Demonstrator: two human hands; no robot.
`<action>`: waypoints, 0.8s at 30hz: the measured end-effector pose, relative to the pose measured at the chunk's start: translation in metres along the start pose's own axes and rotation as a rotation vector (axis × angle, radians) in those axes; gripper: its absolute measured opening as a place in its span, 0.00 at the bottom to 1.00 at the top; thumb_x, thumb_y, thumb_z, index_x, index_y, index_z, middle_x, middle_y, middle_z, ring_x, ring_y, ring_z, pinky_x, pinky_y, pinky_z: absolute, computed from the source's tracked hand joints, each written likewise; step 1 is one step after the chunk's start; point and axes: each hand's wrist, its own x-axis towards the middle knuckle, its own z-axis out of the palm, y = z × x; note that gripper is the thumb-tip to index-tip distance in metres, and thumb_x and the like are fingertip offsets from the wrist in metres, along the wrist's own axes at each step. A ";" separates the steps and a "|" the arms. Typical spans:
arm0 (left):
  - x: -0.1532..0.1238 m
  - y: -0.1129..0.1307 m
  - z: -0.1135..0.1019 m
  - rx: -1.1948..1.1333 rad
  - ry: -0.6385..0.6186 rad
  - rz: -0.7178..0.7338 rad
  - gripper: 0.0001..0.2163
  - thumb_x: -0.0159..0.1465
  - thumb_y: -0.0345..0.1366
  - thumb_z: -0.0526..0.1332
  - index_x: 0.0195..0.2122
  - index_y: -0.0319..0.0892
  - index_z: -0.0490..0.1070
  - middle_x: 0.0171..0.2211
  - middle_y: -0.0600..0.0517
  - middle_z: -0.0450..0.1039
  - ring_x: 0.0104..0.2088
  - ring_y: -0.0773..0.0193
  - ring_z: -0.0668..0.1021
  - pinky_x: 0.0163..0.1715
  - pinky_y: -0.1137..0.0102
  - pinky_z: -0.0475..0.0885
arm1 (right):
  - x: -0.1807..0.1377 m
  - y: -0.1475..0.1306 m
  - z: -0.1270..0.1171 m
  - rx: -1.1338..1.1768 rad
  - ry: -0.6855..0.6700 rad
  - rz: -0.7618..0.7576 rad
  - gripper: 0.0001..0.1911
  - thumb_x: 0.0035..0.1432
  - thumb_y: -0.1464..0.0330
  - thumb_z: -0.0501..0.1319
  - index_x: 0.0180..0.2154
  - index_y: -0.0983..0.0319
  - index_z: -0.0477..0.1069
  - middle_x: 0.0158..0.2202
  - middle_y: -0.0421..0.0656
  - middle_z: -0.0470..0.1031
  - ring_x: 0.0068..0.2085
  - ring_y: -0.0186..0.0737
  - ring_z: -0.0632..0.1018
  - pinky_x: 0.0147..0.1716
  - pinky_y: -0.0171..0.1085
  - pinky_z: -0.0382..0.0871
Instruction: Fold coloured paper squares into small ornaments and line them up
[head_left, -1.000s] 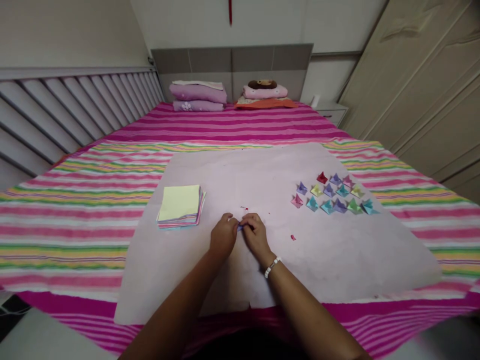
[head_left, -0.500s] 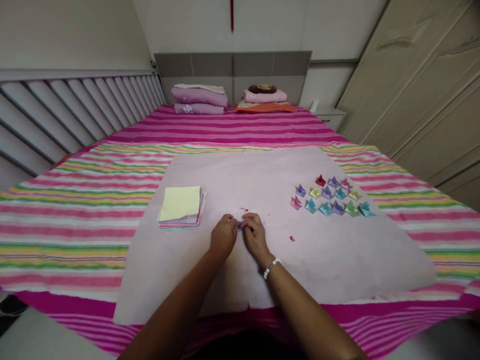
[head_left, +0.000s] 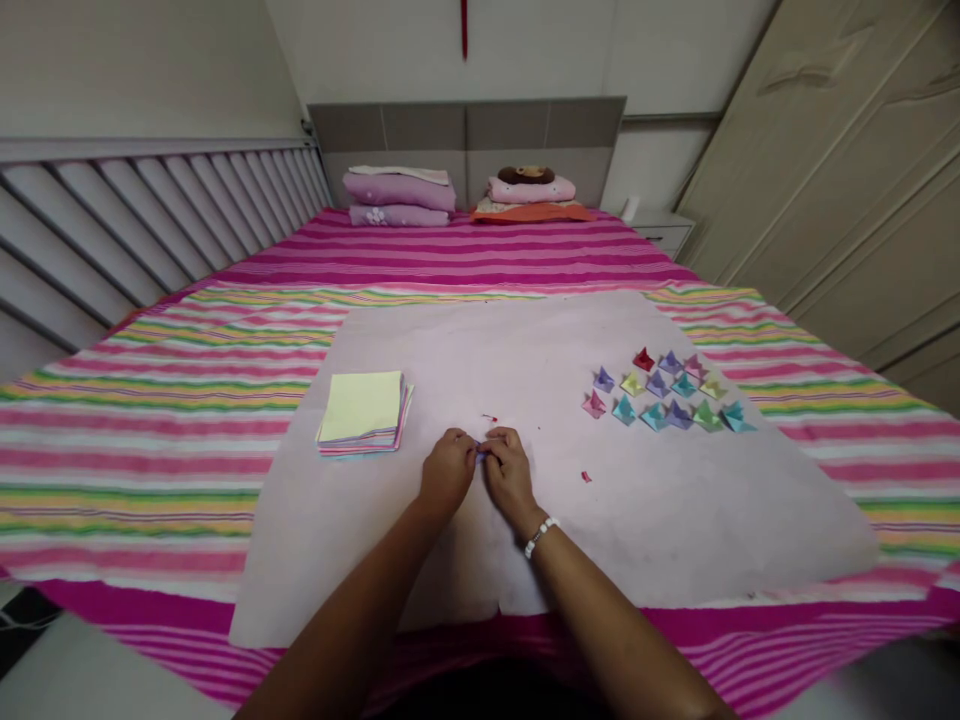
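A small piece of folded purple paper (head_left: 481, 455) is pinched between my two hands, low over a large pale sheet (head_left: 450, 350). My left hand (head_left: 448, 468) grips it from the left with the fingers pressed together. From the other side my right hand (head_left: 508, 470), with a white bead bracelet at the wrist, closes on it too. Most of the paper is hidden by the fingers. Just beyond the hands lies a small red-and-white scrap (head_left: 490, 417). Another red scrap (head_left: 586, 477) rests to the right of my right hand.
At the left of the sheet stands a stack of square coloured papers (head_left: 365, 402), yellow on top. Several small folded paper pieces (head_left: 658, 383) in mixed colours sit in rows at the right. A striped bedspread (head_left: 172, 440) lies beneath; folded bedding (head_left: 400, 192) is by the headboard.
Both hands stay in nearly the same place, still pinching the purple paper, with only slight finger movement. The view has shifted a little.
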 end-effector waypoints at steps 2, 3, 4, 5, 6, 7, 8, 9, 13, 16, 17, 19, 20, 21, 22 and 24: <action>0.001 -0.001 0.000 -0.007 -0.001 0.004 0.10 0.65 0.30 0.54 0.37 0.41 0.76 0.45 0.47 0.73 0.43 0.61 0.75 0.42 0.69 0.68 | -0.001 0.001 0.000 -0.008 0.005 -0.005 0.15 0.51 0.80 0.52 0.30 0.59 0.74 0.43 0.46 0.66 0.46 0.44 0.72 0.45 0.41 0.68; 0.001 -0.001 0.000 -0.009 0.000 0.005 0.10 0.65 0.30 0.54 0.37 0.41 0.76 0.45 0.46 0.73 0.43 0.61 0.75 0.43 0.69 0.68 | -0.001 0.001 0.000 -0.012 0.008 -0.007 0.15 0.51 0.80 0.52 0.30 0.59 0.74 0.44 0.46 0.66 0.46 0.44 0.72 0.45 0.42 0.68; 0.001 -0.002 0.001 -0.012 0.001 0.005 0.10 0.65 0.30 0.54 0.38 0.41 0.76 0.45 0.46 0.73 0.44 0.61 0.75 0.43 0.69 0.68 | -0.001 0.001 0.001 -0.016 0.011 -0.009 0.15 0.51 0.80 0.52 0.30 0.59 0.73 0.44 0.46 0.66 0.46 0.44 0.72 0.45 0.42 0.68; 0.001 -0.002 0.002 -0.014 0.003 0.005 0.10 0.65 0.30 0.54 0.38 0.41 0.76 0.46 0.46 0.72 0.44 0.61 0.75 0.44 0.69 0.68 | -0.002 0.001 0.001 -0.020 0.012 -0.011 0.15 0.51 0.80 0.52 0.31 0.59 0.73 0.44 0.46 0.66 0.46 0.44 0.72 0.45 0.42 0.68; 0.001 -0.003 0.002 -0.017 0.004 0.005 0.11 0.65 0.30 0.54 0.38 0.41 0.76 0.47 0.45 0.72 0.44 0.60 0.75 0.44 0.68 0.68 | -0.002 0.001 0.001 -0.024 0.014 -0.013 0.14 0.52 0.80 0.52 0.32 0.59 0.73 0.43 0.46 0.66 0.45 0.44 0.72 0.45 0.42 0.68; 0.001 -0.003 0.003 -0.020 0.004 0.004 0.11 0.66 0.31 0.53 0.39 0.41 0.76 0.47 0.45 0.72 0.45 0.60 0.75 0.45 0.68 0.68 | -0.002 0.001 0.001 -0.028 0.017 -0.014 0.14 0.52 0.79 0.53 0.33 0.59 0.73 0.43 0.46 0.66 0.45 0.44 0.72 0.45 0.42 0.68; 0.001 -0.004 0.004 -0.022 0.004 0.004 0.11 0.66 0.31 0.53 0.39 0.41 0.76 0.48 0.45 0.72 0.45 0.60 0.75 0.45 0.68 0.69 | -0.002 0.001 0.001 -0.031 0.021 -0.015 0.14 0.52 0.79 0.53 0.34 0.59 0.73 0.43 0.46 0.66 0.45 0.44 0.72 0.45 0.42 0.69; 0.001 -0.004 0.004 -0.025 0.003 0.003 0.11 0.66 0.31 0.53 0.40 0.42 0.77 0.48 0.45 0.72 0.46 0.60 0.75 0.45 0.68 0.69 | -0.002 0.001 0.001 -0.033 0.026 -0.016 0.14 0.53 0.79 0.53 0.35 0.59 0.73 0.43 0.46 0.66 0.45 0.44 0.72 0.46 0.42 0.69; 0.001 -0.005 0.006 -0.034 0.002 0.001 0.12 0.65 0.30 0.54 0.41 0.43 0.77 0.48 0.46 0.72 0.48 0.59 0.74 0.47 0.67 0.68 | -0.002 0.001 0.002 -0.045 0.028 -0.020 0.14 0.53 0.79 0.53 0.35 0.59 0.73 0.42 0.46 0.66 0.45 0.44 0.72 0.46 0.42 0.69; 0.001 -0.006 0.007 -0.048 0.004 0.002 0.12 0.64 0.29 0.54 0.42 0.42 0.77 0.48 0.45 0.72 0.48 0.58 0.74 0.48 0.66 0.68 | -0.002 0.002 0.002 -0.061 0.011 -0.021 0.15 0.53 0.79 0.53 0.35 0.60 0.74 0.43 0.46 0.66 0.45 0.44 0.72 0.45 0.41 0.70; 0.001 -0.006 0.007 -0.054 0.006 0.002 0.12 0.64 0.30 0.54 0.42 0.42 0.77 0.48 0.45 0.72 0.48 0.58 0.74 0.48 0.66 0.68 | -0.002 0.002 0.002 -0.066 0.004 -0.021 0.15 0.53 0.79 0.53 0.36 0.60 0.75 0.44 0.47 0.66 0.45 0.44 0.72 0.45 0.41 0.70; 0.001 -0.006 0.006 -0.067 0.008 0.005 0.12 0.64 0.30 0.54 0.43 0.42 0.76 0.47 0.45 0.72 0.48 0.58 0.74 0.47 0.66 0.68 | -0.002 0.002 0.002 -0.078 -0.012 -0.021 0.15 0.54 0.79 0.53 0.37 0.60 0.75 0.44 0.47 0.66 0.45 0.44 0.73 0.45 0.42 0.70; 0.001 -0.006 0.006 -0.074 0.010 0.006 0.12 0.64 0.30 0.54 0.43 0.41 0.76 0.47 0.45 0.72 0.47 0.58 0.74 0.47 0.66 0.69 | -0.002 0.002 0.002 -0.084 -0.019 -0.022 0.15 0.54 0.78 0.54 0.38 0.60 0.76 0.43 0.47 0.67 0.44 0.44 0.73 0.45 0.42 0.70; 0.001 -0.006 0.006 -0.082 0.012 0.008 0.12 0.64 0.30 0.54 0.43 0.41 0.76 0.46 0.45 0.73 0.47 0.58 0.74 0.47 0.66 0.69 | -0.002 0.001 0.002 -0.091 -0.025 -0.022 0.15 0.55 0.78 0.54 0.39 0.60 0.76 0.43 0.47 0.67 0.44 0.44 0.73 0.44 0.42 0.71; 0.001 -0.006 0.006 -0.090 0.014 0.010 0.12 0.63 0.29 0.55 0.42 0.41 0.76 0.45 0.45 0.73 0.46 0.58 0.74 0.47 0.66 0.69 | -0.001 0.001 0.002 -0.097 -0.031 -0.021 0.14 0.55 0.77 0.55 0.39 0.60 0.76 0.43 0.47 0.67 0.43 0.44 0.73 0.44 0.42 0.71; 0.002 -0.006 0.006 -0.112 0.022 0.013 0.11 0.62 0.28 0.55 0.41 0.41 0.76 0.43 0.46 0.73 0.45 0.58 0.75 0.47 0.65 0.69 | -0.001 0.000 0.003 -0.109 -0.041 -0.018 0.13 0.56 0.76 0.55 0.38 0.60 0.76 0.42 0.48 0.67 0.42 0.44 0.73 0.42 0.42 0.71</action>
